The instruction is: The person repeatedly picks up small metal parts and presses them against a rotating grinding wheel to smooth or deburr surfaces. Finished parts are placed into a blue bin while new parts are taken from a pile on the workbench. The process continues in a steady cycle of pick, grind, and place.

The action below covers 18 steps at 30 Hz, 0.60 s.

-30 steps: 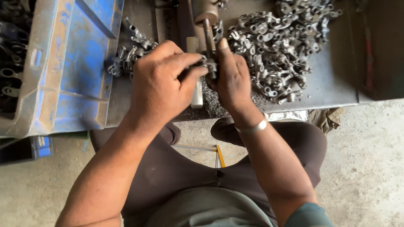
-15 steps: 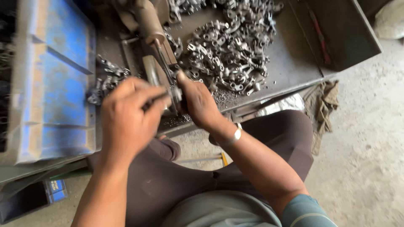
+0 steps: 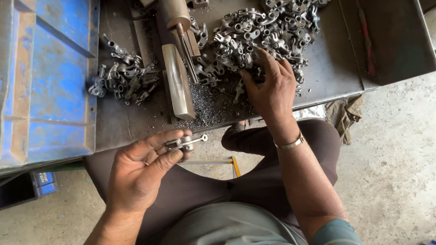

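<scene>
My left hand (image 3: 143,170) is over my lap, below the bench edge, and pinches a small grey metal lever-shaped part (image 3: 185,142) between thumb and fingers. My right hand (image 3: 271,88) lies palm down at the near edge of a big heap of the same metal parts (image 3: 259,34) on the steel bench (image 3: 122,124), fingers curled into the heap; whether it has one gripped is hidden. A metal bracelet sits on that wrist. Between the hands stands a fixture with a round spindle (image 3: 175,16) and a flat steel bar (image 3: 178,84).
A smaller heap of parts (image 3: 122,81) lies left of the steel bar. Metal shavings (image 3: 211,106) cover the bench by the bar. A blue metal housing (image 3: 45,81) fills the left side. A dark tray (image 3: 390,36) stands at the right, with concrete floor below.
My left hand has drawn back from the fixture toward my lap with one part in it. My right hand has left the fixture and gone right into the big heap.
</scene>
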Tool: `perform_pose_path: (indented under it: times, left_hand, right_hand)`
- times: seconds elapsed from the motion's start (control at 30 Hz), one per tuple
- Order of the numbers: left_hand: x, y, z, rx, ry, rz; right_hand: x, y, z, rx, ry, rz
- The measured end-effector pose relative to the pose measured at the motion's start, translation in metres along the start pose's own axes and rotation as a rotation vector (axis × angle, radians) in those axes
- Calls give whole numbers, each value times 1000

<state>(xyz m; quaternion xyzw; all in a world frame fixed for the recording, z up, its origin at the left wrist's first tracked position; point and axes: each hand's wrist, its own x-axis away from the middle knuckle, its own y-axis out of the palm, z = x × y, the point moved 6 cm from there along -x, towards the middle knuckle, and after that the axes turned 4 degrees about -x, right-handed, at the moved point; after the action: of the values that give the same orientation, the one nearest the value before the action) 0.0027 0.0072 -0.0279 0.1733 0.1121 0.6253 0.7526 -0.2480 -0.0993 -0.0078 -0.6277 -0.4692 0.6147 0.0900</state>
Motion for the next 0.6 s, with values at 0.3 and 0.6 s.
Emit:
perform_pose_path:
  times: [0.3, 0.6]
  left_hand:
    - [-2, -2, 9, 374, -69, 23]
    - [-28, 54, 57, -909, 422, 59]
  right_hand:
    - [50, 24, 20, -1553, 851, -24]
    - [77, 15, -36, -1708, 874, -217]
